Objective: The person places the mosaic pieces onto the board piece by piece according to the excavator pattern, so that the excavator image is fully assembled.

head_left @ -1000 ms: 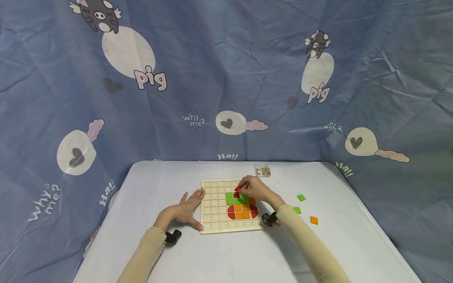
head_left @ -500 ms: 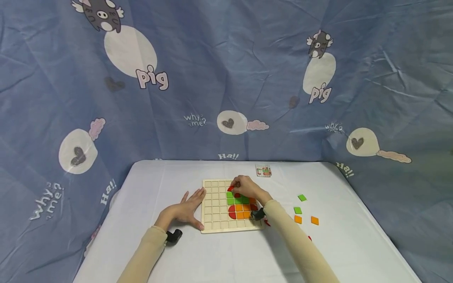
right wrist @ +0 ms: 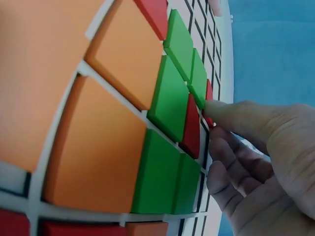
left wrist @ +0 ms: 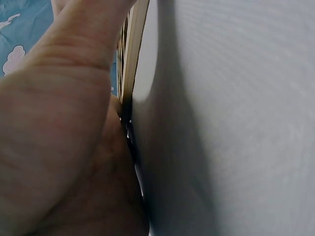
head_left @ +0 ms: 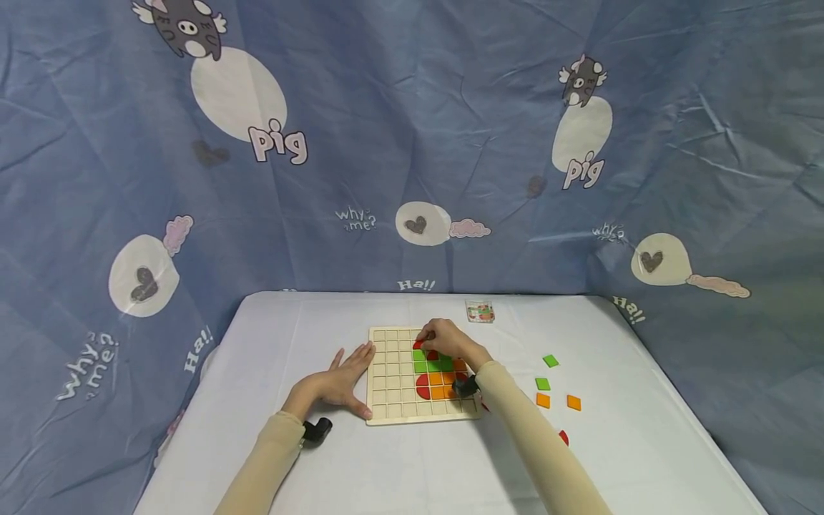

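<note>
My right hand [head_left: 447,342] pinches a small red tile [head_left: 418,345] at the upper middle of a wooden grid board [head_left: 393,411]. In the right wrist view, thumb and fingertips hold that tile right at the board, beside a green tile [right wrist: 198,78]. Below it on the board sit several green tiles [head_left: 421,366], orange tiles [head_left: 438,392] and a rounded red piece [head_left: 423,388]; my right hand and wrist cover part of the pattern. My left hand [head_left: 337,383] lies spread at the board's left edge, fingertips and thumb touching the frame.
On the white table to the right lie loose green tiles [head_left: 543,384], orange tiles [head_left: 574,403] and a red tile [head_left: 563,437], partly behind the sleeve. A clear box [head_left: 481,312] with coloured pieces stands behind the board. A blue patterned cloth [head_left: 360,179] hangs at the back.
My right hand has shifted left about one grid cell with the red tile, then nearly stopped. The sleeve's move uncovers loose orange and red tiles. My left hand stays in place.
</note>
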The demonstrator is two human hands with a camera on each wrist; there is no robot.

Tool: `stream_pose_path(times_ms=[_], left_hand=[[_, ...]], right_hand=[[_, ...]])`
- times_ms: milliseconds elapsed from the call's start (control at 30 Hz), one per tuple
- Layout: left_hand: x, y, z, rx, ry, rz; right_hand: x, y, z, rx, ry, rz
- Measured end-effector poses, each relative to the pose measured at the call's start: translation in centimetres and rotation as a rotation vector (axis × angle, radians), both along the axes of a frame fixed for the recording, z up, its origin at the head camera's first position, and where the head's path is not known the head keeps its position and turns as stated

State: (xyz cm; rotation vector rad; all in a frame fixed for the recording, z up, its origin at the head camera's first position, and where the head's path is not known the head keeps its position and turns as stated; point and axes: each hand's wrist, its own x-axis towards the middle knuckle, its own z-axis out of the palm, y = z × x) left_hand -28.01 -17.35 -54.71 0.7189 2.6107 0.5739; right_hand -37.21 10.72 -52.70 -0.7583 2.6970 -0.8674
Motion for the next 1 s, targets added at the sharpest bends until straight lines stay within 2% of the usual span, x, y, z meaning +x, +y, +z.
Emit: stream_pose_path(times_ms=[300, 433, 567, 767, 1000], left_hand=[[-0.1, 0.1, -0.1, 0.004, 0.002, -0.004], [0.0, 0.1, -0.1, 0.011, -0.002, -0.005], [0.0, 0.1, -0.2, 0.0, 0.0, 0.0], [0.0, 0.1, -0.1, 0.001, 0.011, -0.004], [-0.1, 0.2, 0.0, -0.013, 0.008, -0.009]], right_hand=[[-0.1, 0.0, -0.1, -0.011, -0.023, -0.009], [0.6, 0.5, 0.0, -0.036, -0.024, -0.004], [1.8, 1.9, 0.2, -0.064, 0.017, -0.017], [4.4, 6.2, 0.9, -0.14, 0.045, -0.068], [9.2, 14.0, 0.7, -0.175, 0.04, -0.164]])
